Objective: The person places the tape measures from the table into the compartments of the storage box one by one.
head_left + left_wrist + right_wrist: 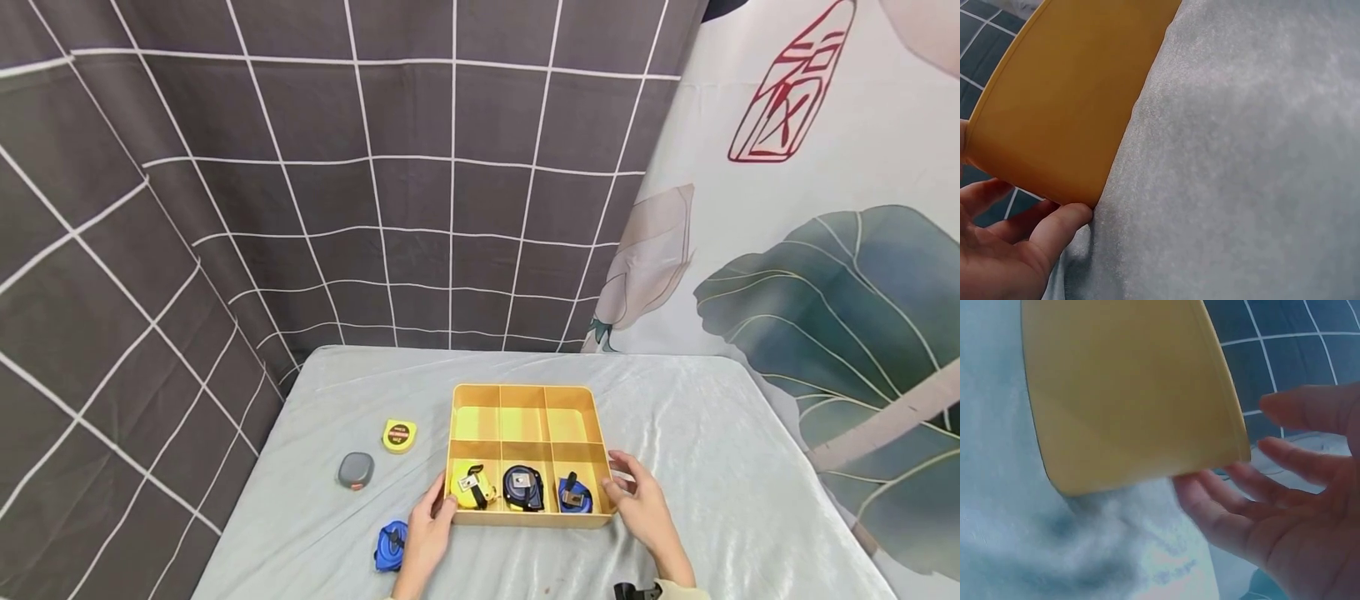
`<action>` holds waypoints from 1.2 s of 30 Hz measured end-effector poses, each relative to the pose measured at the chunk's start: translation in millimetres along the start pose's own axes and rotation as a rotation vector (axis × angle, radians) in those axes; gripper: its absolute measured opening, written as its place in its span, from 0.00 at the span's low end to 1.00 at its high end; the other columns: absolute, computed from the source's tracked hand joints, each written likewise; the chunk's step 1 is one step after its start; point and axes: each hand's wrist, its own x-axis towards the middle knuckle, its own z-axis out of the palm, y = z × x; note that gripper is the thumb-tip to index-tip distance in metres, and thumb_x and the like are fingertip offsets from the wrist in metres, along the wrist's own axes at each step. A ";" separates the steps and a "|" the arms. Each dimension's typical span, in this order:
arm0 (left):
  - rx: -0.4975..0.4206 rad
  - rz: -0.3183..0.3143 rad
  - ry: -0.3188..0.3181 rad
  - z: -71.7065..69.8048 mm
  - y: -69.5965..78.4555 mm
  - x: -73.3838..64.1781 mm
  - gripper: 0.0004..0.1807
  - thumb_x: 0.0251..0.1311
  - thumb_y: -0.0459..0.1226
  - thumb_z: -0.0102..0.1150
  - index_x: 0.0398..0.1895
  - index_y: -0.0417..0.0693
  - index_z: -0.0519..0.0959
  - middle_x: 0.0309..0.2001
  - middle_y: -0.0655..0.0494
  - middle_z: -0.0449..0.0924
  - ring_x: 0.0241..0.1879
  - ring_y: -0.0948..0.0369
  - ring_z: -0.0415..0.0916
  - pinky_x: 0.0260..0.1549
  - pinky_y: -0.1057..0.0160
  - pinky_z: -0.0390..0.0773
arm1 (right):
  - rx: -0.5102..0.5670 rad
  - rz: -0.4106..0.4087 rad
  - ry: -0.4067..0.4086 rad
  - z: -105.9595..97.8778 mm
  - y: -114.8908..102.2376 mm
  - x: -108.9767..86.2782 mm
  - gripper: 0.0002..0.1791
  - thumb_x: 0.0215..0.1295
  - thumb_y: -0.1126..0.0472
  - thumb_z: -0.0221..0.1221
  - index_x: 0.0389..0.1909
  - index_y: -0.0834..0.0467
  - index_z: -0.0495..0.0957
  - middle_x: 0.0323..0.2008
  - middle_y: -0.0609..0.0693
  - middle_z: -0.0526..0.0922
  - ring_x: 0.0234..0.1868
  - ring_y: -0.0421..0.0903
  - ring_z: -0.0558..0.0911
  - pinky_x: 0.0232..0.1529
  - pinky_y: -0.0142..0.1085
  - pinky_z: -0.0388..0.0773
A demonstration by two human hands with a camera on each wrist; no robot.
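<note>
A yellow divided box (522,518) sits on the cloth-covered table. My left hand (427,533) grips its near left corner, thumb at the rim and fingers along the side. At the right wall, my right hand (643,506) touches the box with its fingertips; in the right wrist view its thumb stands apart from the wall. The near row of compartments holds a yellow tape measure (465,493) at left, a dark blue and black one (517,482) in the middle and a blue tape measure (581,502) at right. Nothing lies in the far row.
Left of the box lie a yellow tape measure (399,436), a grey tape measure (356,471) and a blue tape measure (389,547) close to my left hand. Dark gridded cloth (405,200) hangs behind the table (697,433), with a printed white curtain (675,317) at right.
</note>
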 end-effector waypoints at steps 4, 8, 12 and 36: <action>-0.017 -0.006 0.000 -0.3 0.5 -1.8 0.25 0.61 0.38 0.52 0.63 0.43 0.68 0.60 0.45 0.69 0.56 0.54 0.70 0.54 0.55 0.70 | -0.002 0.046 -0.041 -1.9 2.3 1.4 0.25 0.59 0.69 0.56 0.59 0.64 0.66 0.51 0.65 0.73 0.45 0.54 0.79 0.36 0.29 0.76; -0.028 -0.020 0.006 -0.1 1.0 -3.8 0.26 0.62 0.40 0.53 0.61 0.39 0.68 0.59 0.40 0.69 0.54 0.51 0.72 0.50 0.56 0.73 | 0.010 0.080 -0.052 -3.5 4.3 1.8 0.25 0.60 0.69 0.56 0.59 0.64 0.66 0.49 0.65 0.74 0.40 0.52 0.79 0.32 0.35 0.79; -0.042 -0.035 0.015 0.0 1.6 -4.8 0.27 0.61 0.42 0.54 0.59 0.35 0.69 0.57 0.39 0.71 0.51 0.51 0.74 0.47 0.59 0.76 | 0.051 0.103 -0.056 -4.5 9.3 1.4 0.24 0.59 0.71 0.53 0.58 0.66 0.66 0.48 0.67 0.74 0.39 0.54 0.79 0.31 0.39 0.80; 0.597 -0.048 -0.240 -78.3 29.9 -18.7 0.35 0.34 0.41 0.74 0.51 0.41 0.75 0.51 0.40 0.69 0.49 0.41 0.63 0.45 0.42 0.69 | 0.315 0.234 -0.159 -11.4 30.0 6.5 0.31 0.59 0.66 0.57 0.64 0.66 0.60 0.53 0.71 0.70 0.40 0.57 0.80 0.33 0.47 0.81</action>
